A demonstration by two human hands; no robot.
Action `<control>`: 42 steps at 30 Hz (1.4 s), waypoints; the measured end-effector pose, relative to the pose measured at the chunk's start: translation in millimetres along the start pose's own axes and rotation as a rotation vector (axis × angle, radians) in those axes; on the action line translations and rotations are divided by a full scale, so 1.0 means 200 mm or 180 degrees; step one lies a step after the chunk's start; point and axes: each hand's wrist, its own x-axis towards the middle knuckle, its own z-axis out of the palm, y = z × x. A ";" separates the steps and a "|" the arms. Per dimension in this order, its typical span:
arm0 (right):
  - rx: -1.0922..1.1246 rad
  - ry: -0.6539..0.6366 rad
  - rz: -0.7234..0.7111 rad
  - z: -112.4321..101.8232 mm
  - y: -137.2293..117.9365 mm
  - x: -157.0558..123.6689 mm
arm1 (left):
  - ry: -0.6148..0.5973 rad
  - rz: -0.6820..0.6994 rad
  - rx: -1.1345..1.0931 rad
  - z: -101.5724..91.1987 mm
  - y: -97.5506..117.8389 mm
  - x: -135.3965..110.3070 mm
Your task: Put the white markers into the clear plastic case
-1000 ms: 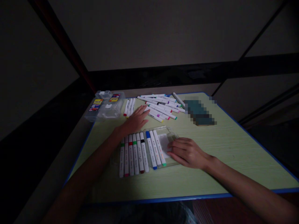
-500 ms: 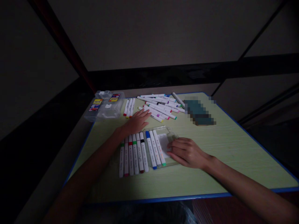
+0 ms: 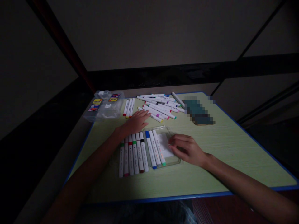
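My left hand (image 3: 136, 121) lies palm down with its fingers stretched out. Its fingertips reach the near edge of a loose pile of white markers (image 3: 161, 105) with coloured ends, beside a yellow-ended marker (image 3: 156, 118). Below it, an open clear plastic case (image 3: 175, 164) holds a row of markers (image 3: 132, 155) on its left side. On the right side lie a blue-capped marker (image 3: 151, 152) and two more, with a white card (image 3: 167, 149) showing. My right hand (image 3: 188, 149) hovers at the case's right edge, fingers curved, thumb slightly apart, and nothing visible in them.
A clear plastic case (image 3: 109, 113) with bright labels stands at the back left of the table (image 3: 224, 155). Three markers (image 3: 129, 107) lie side by side next to it. A blurred-out teal object (image 3: 197, 110) is at the back right. A wall (image 3: 151, 37) rises behind.
My right hand has lifted slightly and moved back from the case's right side, uncovering its corner. My left hand stays by the marker pile.
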 end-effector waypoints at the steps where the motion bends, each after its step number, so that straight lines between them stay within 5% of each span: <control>1: 0.0146 0.0093 0.0134 0.00 0.00 0.00 | 0.0017 0.0031 0.0010 0.00 0.00 0.00; 8: 0.0571 0.0724 0.0925 -0.02 0.03 0.04 | 0.0257 0.0313 0.0107 0.00 0.01 0.00; 18: 0.0479 0.0915 0.1185 -0.04 0.10 0.04 | 0.0245 0.0264 0.0160 -0.04 0.09 -0.01; 23: 0.0227 0.0745 0.1296 -0.06 0.15 0.05 | 0.0254 -0.0076 -0.0010 -0.11 0.02 -0.01; 31: -0.1287 -0.0301 0.1557 -0.10 0.20 0.24 | 0.0365 -0.0126 -0.0194 -0.22 -0.10 -0.04; 42: -0.1683 -0.0543 0.1690 0.06 0.27 0.43 | 0.0436 -0.0328 -0.0112 -0.32 -0.12 -0.07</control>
